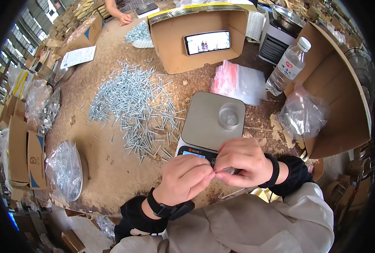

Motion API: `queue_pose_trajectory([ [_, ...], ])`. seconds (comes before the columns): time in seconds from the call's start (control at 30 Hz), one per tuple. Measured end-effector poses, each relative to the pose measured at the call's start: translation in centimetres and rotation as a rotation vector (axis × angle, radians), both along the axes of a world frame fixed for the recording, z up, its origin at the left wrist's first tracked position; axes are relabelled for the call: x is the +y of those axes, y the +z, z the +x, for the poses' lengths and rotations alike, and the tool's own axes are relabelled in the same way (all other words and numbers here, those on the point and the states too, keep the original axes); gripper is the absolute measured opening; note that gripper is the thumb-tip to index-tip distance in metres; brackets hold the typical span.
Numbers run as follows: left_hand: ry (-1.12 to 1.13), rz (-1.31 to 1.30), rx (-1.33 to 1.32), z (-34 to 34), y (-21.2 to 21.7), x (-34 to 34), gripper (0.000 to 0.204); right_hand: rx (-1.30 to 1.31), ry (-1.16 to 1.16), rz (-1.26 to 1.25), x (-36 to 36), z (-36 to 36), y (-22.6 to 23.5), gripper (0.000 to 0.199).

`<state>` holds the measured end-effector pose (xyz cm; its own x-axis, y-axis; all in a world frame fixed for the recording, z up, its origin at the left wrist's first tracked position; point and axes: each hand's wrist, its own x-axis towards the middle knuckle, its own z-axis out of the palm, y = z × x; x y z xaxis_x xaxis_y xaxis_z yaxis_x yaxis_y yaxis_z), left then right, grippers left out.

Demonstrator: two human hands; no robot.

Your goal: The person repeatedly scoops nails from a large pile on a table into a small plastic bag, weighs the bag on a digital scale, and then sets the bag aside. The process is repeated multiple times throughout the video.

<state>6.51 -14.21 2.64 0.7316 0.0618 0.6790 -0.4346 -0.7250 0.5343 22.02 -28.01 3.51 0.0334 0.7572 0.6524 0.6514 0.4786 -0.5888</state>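
Observation:
My left hand [185,177] and my right hand [242,162] meet just in front of a small digital scale [210,122], fingertips pinched together on a small clear plastic bag [226,170] that is mostly hidden by the fingers. A small clear cup [228,116] stands on the scale's grey pan. A big loose heap of silver screws [132,103] spreads over the worn wooden table [107,156] to the left of the scale. Both wrists wear black bands.
A stack of clear bags with red strips [238,80] lies behind the scale. An open cardboard box [196,38] holds a phone [207,42]. A water bottle [288,65], a bagged screw pile [65,168], cartons and another person's hand [124,19] ring the table.

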Motion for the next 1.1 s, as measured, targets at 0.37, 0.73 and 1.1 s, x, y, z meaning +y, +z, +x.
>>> queue_pose_trajectory([
  [0.37,-0.062,-0.089,0.068,-0.2,0.0,-0.4,0.008,-0.022,0.008,-0.031,-0.4,-0.3,0.2,0.012],
  [0.73,0.016,-0.428,-0.051,-1.2,-0.1,0.5,0.005,0.069,0.035,-0.015,-0.7,0.1,0.6,0.01],
  [1.1,0.164,-0.486,-0.114,-1.7,-0.6,0.2,0.012,0.127,0.102,0.049,-0.4,0.7,0.1,0.018],
])
